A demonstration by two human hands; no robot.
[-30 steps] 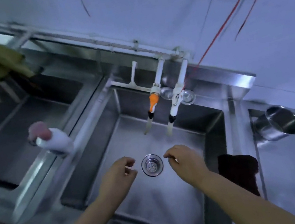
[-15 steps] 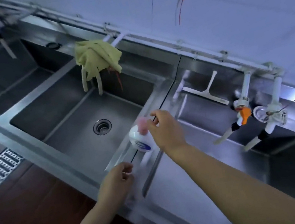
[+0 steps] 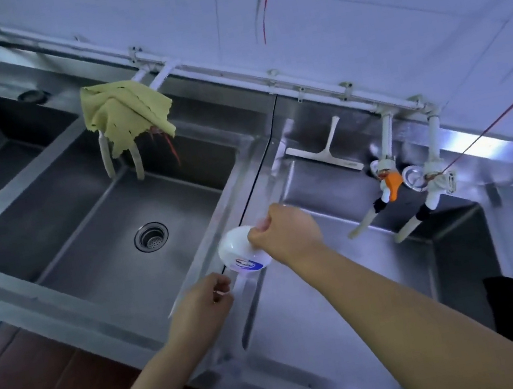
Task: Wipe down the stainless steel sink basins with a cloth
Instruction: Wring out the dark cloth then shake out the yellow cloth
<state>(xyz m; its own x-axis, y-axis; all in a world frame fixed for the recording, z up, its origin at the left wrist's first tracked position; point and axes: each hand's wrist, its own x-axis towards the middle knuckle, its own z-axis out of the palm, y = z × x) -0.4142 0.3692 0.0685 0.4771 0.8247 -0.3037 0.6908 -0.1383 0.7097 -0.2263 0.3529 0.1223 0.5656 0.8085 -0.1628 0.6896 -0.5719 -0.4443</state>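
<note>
Right now the right hand is gripping a white bottle on the divider btw basins, fingers wrapped round its top; left hand is curled loosely, holding nothing I can see. Prep step, prob.; next needs the yellow cloth hanging over the left basin.

R hand sits mid-frame, just right of center: fist closed, knuckles up, fingers clamped on the top of a white bottle. R forearm runs bare from lower right corner diagonally up-left to the wrist, arm nearly straight. L hand lower center, just below-left of R hand: fingers curled in loosely, thumb against fingertips, can't tell if anything's pinched. L forearm bare, comes up from bottom edge, left of center, angling up-right. Hands close together, not touching.
</note>
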